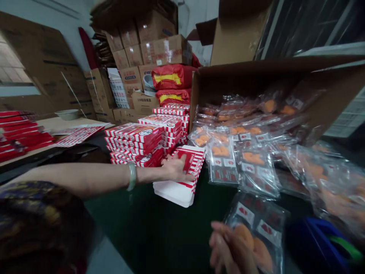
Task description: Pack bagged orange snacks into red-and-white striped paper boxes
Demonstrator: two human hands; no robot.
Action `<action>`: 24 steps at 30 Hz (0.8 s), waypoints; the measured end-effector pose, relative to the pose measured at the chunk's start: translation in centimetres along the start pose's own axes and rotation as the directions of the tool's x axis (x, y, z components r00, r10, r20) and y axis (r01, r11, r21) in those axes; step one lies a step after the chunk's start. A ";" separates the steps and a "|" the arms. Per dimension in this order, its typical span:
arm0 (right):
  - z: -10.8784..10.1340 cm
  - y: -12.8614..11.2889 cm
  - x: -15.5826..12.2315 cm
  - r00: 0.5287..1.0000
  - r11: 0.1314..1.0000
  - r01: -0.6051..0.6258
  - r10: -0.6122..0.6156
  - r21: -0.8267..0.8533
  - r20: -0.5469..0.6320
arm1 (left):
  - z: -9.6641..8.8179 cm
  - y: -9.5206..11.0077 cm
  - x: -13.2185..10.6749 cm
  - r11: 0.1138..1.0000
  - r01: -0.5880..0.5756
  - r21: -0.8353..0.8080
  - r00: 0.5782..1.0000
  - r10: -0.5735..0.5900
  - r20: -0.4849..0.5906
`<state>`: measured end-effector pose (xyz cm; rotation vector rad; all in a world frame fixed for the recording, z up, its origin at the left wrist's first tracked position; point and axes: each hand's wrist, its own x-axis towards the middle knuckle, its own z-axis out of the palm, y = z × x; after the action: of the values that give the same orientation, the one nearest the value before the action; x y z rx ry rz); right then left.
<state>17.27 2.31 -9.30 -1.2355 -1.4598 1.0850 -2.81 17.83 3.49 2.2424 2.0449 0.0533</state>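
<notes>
My left hand (178, 167) reaches across from the left, a pale bangle (132, 177) on its wrist. Its fingers are spread over a flat red-and-white striped carton (196, 161) with a white flap (173, 193) toward me. At the lower right my right hand (230, 249), blurred, is closed at the left side of a clear plastic packet (258, 220). Orange curved pieces and white cards with red marks show inside that packet. Part of the right hand is cut off by the frame's bottom edge.
Stacked striped cartons (137, 139) stand behind my left forearm. A large cardboard box (196, 87) lies on its side, similar packets (252, 158) spilling from it. A blue object with green (322, 243) is at lower right. Red stacks (23, 133) and a bowl (67, 114) are at left.
</notes>
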 end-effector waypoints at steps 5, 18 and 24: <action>3.1 -6.9 13.5 0.947 0.733 0.260 -0.321 -0.628 0.017 | 3.3 -2.6 -3.2 0.983 0.097 -0.155 0.987 -0.075 0.141; 9.1 -10.4 26.1 0.963 0.232 0.241 -0.179 -0.942 0.203 | 10.8 -4.3 -3.7 0.950 -0.085 -0.302 0.916 -0.045 -0.400; 8.1 -12.2 28.0 0.980 0.176 0.195 -0.064 -0.965 0.187 | 11.4 -4.1 -4.1 0.957 -0.124 -0.262 0.853 -0.032 -0.521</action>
<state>4.54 28.19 3.65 -1.8415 -2.4521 -0.1619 -6.17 13.54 -8.10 2.2534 2.0247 1.0044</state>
